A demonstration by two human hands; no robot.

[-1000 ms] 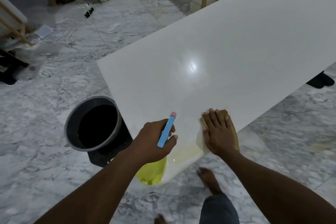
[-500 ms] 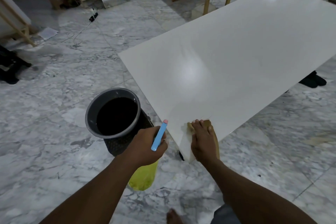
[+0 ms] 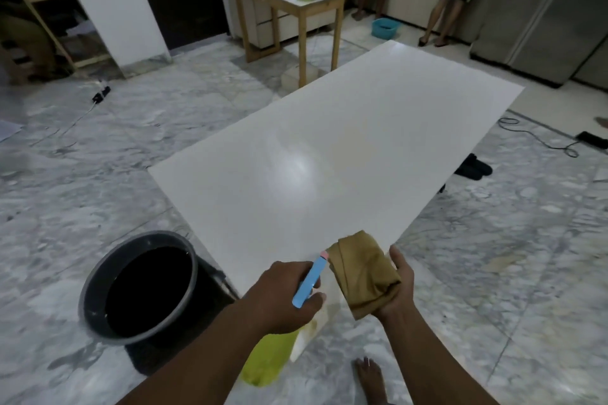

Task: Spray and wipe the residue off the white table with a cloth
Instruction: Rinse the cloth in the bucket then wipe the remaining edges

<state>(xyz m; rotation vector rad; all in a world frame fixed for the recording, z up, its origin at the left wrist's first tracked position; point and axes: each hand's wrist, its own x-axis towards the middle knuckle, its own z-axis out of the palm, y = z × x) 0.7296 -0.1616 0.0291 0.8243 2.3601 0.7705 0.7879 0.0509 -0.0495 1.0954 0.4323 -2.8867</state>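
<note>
The white table (image 3: 329,154) stretches away from me, glossy, with a faint yellowish smear at its near corner. My left hand (image 3: 279,296) grips a spray bottle (image 3: 268,358) with a yellow-green body and a blue trigger head, held just off the near corner. My right hand (image 3: 396,286) is turned palm up and holds a bunched brown cloth (image 3: 362,273) lifted above the table's near edge.
A grey bucket (image 3: 98,276) with dark contents stands on the marble floor left of the table corner. My bare foot (image 3: 370,378) is below. A wooden side table (image 3: 296,6) with jars, a teal basin (image 3: 385,28), two standing people and floor cables lie beyond.
My right hand has lifted the cloth off the table corner and turned palm up. The view has tilted up, showing the far room. The left hand keeps the bottle.
</note>
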